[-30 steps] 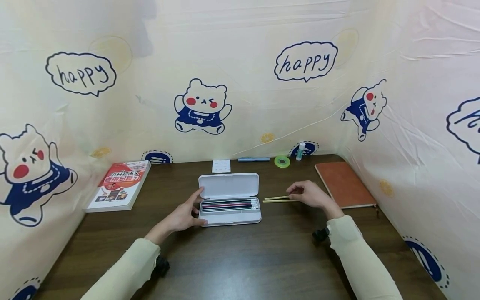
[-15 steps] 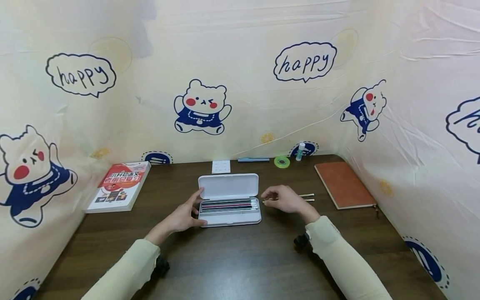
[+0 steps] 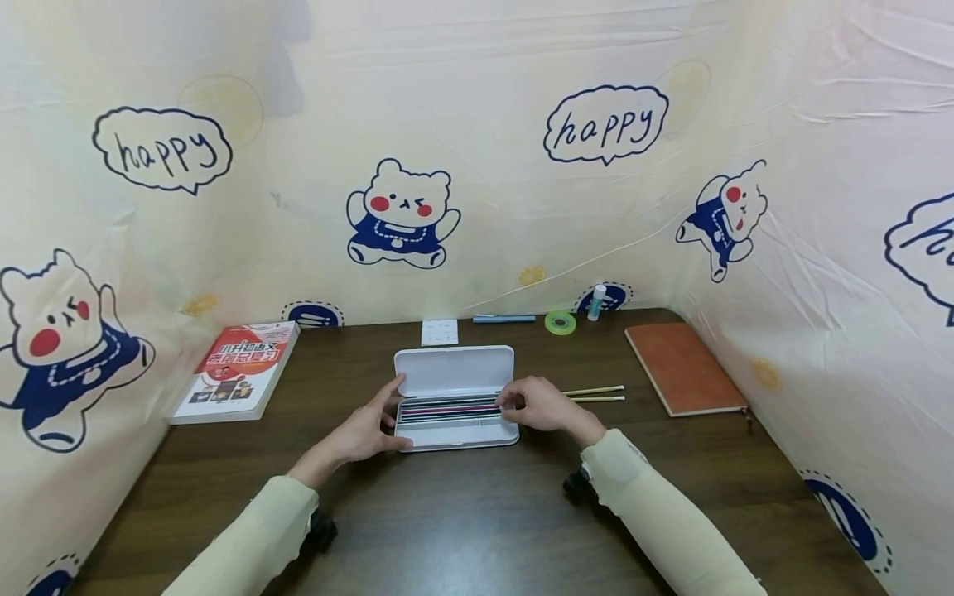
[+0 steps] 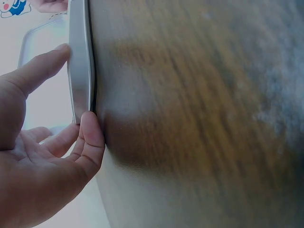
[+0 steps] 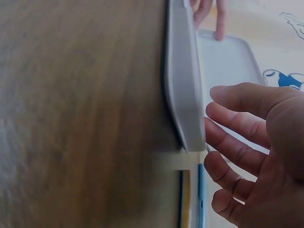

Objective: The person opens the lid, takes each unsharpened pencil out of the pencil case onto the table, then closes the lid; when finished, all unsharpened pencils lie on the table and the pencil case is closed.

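Observation:
The white pencil case lies with its lid raised back. Several dark pencils and a red one lie lengthwise in it. My left hand grips the case's left end, thumb at the front corner and forefinger up by the lid; the left wrist view shows its fingertips against the case wall. Over the case's right end is my right hand, fingertips at the pencil ends. In the right wrist view its fingers are loosely bent, with nothing visible between them and the thumb.
Two slim pencils lie on the table right of the case, partly behind the right hand. A brown notebook lies at right, a thick book at left. Along the back are a white card, blue pen, green tape roll and glue stick.
My right hand has moved left from above the two loose pencils to the right end of the case. Those pencils stay on the table. The left hand keeps its place.

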Motion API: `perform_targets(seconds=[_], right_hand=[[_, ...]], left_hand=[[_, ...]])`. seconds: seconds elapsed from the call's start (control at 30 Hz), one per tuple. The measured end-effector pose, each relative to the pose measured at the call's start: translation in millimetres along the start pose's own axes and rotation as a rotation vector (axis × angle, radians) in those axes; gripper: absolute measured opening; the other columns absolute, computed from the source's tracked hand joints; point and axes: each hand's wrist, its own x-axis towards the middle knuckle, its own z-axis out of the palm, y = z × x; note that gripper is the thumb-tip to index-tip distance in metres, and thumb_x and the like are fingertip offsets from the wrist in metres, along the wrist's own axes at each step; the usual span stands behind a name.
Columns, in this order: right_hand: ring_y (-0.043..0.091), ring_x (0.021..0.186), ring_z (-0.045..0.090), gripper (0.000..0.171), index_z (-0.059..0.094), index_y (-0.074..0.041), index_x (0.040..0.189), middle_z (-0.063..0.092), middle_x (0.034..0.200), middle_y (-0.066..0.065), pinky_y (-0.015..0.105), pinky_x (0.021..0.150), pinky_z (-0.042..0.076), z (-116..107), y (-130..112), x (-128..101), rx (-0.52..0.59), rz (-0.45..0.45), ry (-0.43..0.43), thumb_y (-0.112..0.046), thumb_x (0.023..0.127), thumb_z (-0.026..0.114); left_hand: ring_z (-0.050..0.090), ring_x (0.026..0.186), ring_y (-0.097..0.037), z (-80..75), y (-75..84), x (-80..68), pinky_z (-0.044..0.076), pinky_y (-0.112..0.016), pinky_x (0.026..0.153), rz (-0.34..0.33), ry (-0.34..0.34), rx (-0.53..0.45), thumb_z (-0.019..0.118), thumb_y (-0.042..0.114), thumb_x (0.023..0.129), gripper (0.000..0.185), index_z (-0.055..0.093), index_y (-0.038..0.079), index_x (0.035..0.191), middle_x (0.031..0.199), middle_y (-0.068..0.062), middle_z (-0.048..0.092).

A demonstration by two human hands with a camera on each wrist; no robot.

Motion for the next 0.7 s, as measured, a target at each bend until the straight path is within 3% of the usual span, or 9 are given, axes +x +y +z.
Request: perform_targets(seconds=[0.37, 0.7], right_hand=[[0.012, 0.087, 0.058, 0.017, 0.077, -0.014, 0.106, 0.073, 0.099, -0.001, 0.033, 0.083, 0.046, 9, -3, 5, -0.049, 0.005, -0.011, -0.013, 0.089, 0.073], [0.012, 0.088, 0.056, 0.01, 0.074, -0.018, 0.096, 0.07, 0.091, -0.005, 0.037, 0.089, 0.044, 11, -6, 9, -0.053, 0.032, 0.0, -0.014, 0.087, 0.074]], left_hand=[[0.057, 0.104, -0.023, -1.5, 2.5, -0.8, 0.048, -0.04, 0.089, -0.009, -0.002, -0.005, 0.085, 0.024, 0.08, 0.112, 0.008, 0.02, 0.161, 0.149, -0.022, 0.047], [0.057, 0.104, -0.023, -2.6, 4.3, -2.4, 0.047, -0.039, 0.087, -0.008, -0.007, -0.008, 0.086, 0.024, 0.079, 0.112, 0.009, 0.02, 0.161, 0.149, -0.022, 0.048]])
